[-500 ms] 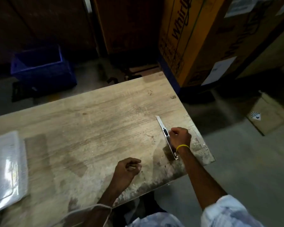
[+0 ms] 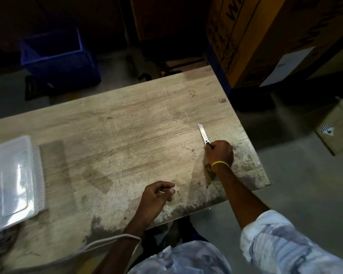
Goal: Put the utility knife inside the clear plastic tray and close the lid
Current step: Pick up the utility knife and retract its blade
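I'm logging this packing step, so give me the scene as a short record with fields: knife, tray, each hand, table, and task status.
knife: utility knife on the table's right side, far end pointing away from the person
tray: clear plastic tray at the table's left edge, lid down
right hand: right hand closed over the knife's near end
left hand: left hand loosely curled, holding nothing, near the front edge
table: wooden table, worn and stained
task status: knife not yet in tray
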`<act>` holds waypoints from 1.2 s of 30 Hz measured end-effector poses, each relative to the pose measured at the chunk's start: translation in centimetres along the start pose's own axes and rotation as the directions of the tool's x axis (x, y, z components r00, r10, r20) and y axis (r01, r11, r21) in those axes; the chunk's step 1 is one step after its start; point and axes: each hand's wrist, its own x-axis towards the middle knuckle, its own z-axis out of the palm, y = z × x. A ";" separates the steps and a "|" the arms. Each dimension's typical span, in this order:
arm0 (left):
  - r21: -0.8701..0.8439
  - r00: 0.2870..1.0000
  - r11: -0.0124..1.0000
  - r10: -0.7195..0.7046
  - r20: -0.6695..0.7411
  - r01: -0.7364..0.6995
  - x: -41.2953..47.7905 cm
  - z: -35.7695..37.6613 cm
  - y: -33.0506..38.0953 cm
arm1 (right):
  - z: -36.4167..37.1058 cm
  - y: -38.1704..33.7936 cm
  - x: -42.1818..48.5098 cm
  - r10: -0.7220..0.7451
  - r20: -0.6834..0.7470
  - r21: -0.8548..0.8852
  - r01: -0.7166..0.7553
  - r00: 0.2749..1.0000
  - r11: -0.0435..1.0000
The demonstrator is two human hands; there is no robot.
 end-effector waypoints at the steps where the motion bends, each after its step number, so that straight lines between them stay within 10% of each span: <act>1: 0.004 1.000 1.000 0.001 -0.007 -0.001 0.0 0.0 0.0 | 0.0 -0.1 0.3 0.043 0.016 0.042 -0.044 0.999 0.998; 8: -0.007 1.000 1.000 0.014 -0.002 -0.014 -0.1 -0.3 1.2 | -1.1 -1.4 0.8 0.178 0.280 0.262 -0.253 0.943 0.931; 14: -0.048 0.978 0.989 0.132 -0.160 -0.142 0.0 -1.2 5.3 | -3.3 -4.1 -5.6 -0.083 0.699 0.648 -0.579 0.711 0.494; 36: -0.234 0.962 0.968 0.028 -0.270 -0.093 0.5 -6.2 10.2 | -4.4 -6.5 -16.1 -0.270 0.733 0.614 -0.435 0.625 0.658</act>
